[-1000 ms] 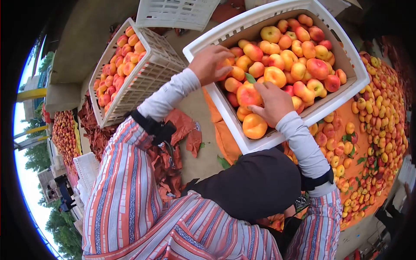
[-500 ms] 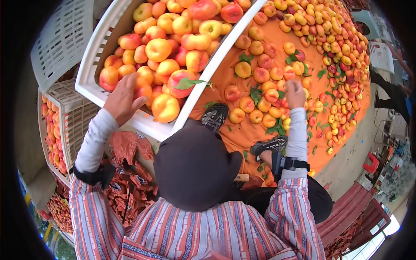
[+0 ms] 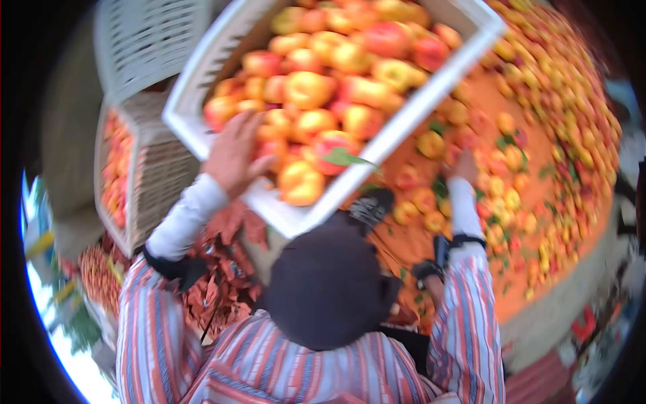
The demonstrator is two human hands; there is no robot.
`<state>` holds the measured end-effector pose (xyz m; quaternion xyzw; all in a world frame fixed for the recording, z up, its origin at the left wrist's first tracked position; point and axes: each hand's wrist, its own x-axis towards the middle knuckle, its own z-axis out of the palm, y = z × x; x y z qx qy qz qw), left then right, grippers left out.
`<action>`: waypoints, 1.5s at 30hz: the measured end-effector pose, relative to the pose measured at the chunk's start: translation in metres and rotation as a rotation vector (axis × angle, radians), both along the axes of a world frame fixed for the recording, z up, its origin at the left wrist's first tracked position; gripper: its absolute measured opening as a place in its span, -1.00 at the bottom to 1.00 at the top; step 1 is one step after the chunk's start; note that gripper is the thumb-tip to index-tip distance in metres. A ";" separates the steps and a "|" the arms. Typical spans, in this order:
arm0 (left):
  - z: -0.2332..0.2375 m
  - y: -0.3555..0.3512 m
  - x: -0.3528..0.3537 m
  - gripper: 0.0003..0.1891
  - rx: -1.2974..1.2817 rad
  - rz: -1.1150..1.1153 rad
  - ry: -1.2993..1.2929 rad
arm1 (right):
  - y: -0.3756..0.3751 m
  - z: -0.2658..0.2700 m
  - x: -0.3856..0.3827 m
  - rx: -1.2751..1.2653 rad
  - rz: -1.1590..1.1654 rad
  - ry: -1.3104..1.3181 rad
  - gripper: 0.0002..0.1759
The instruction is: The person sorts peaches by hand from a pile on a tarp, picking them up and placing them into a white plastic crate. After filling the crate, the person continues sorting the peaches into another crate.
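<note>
My left hand [image 3: 232,156] lies over the near left corner of a white plastic crate [image 3: 269,210] with its thumb apart from the fingers. Its fingertips touch the yellow-red peaches [image 3: 307,89] heaped inside. A peach with a green leaf [image 3: 344,157] sits near the crate's right rim. My right hand [image 3: 462,168] is down among loose peaches [image 3: 422,198] on an orange sheet [image 3: 501,101], right of the crate. Motion blurs its fingers, and I cannot make out whether a peach is in them.
A big pile of peaches [image 3: 572,114] covers the sheet's far right side. Another filled crate [image 3: 161,175] stands at the left, below a slatted white crate [image 3: 151,40]. Crumpled reddish wrappers [image 3: 219,269] lie below my left arm. My shoe [image 3: 371,205] is beside the crate.
The whole view has shifted and blurred, with the crate now farther right. My right hand has moved closer to the crate, down to the loose peaches. My left hand stays at the crate's corner.
</note>
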<state>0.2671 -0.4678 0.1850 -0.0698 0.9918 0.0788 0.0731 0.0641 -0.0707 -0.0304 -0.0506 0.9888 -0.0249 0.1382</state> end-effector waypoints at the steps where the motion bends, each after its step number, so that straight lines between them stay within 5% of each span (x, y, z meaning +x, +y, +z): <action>1: 0.004 -0.002 0.001 -0.32 0.037 -0.019 -0.006 | -0.001 0.008 -0.001 -0.045 0.004 -0.030 -0.27; 3: 0.005 -0.006 0.000 -0.38 0.146 -0.018 -0.021 | 0.009 0.006 -0.004 0.007 -0.071 0.150 -0.25; 8: 0.000 -0.009 0.003 -0.58 0.294 0.060 0.193 | -0.023 0.138 -0.001 -1.089 -0.085 0.283 -0.31; 10: -0.001 -0.013 0.003 -0.62 0.482 0.182 0.355 | -0.085 0.218 0.016 -1.166 0.081 0.136 -0.26; 12: -0.002 -0.024 0.004 -0.65 0.447 0.199 0.463 | -0.138 0.258 0.025 -1.021 0.385 -0.051 -0.25; 16: 0.005 -0.049 0.011 -0.67 0.431 0.336 0.511 | -0.253 0.252 0.026 -0.872 0.951 0.112 -0.29; 24: -0.001 -0.094 0.001 -0.57 0.312 0.280 0.451 | -0.387 0.195 0.027 -0.484 1.204 0.073 -0.23; 25: -0.003 -0.099 -0.002 -0.53 0.290 0.232 0.343 | -0.388 0.191 0.024 -0.355 1.198 0.092 -0.26; 30: -0.015 -0.115 -0.025 -0.58 0.265 0.266 0.337 | -0.316 0.233 -0.002 -0.812 1.095 0.296 -0.46; 34: -0.011 -0.119 -0.055 -0.58 0.142 0.144 0.336 | -0.198 0.268 -0.020 -0.972 0.563 0.192 -0.62; 36: -0.019 -0.116 -0.066 -0.58 0.262 0.071 0.359 | -0.127 0.247 -0.028 -1.143 0.273 0.192 -0.67; 39: -0.024 -0.116 -0.065 -0.51 -0.042 -0.077 0.329 | -0.019 0.181 -0.019 -0.915 -0.065 0.343 -0.74; 45: -0.013 -0.110 -0.066 -0.46 -0.089 -0.081 0.247 | 0.019 0.067 0.038 -0.658 -0.194 0.052 -0.62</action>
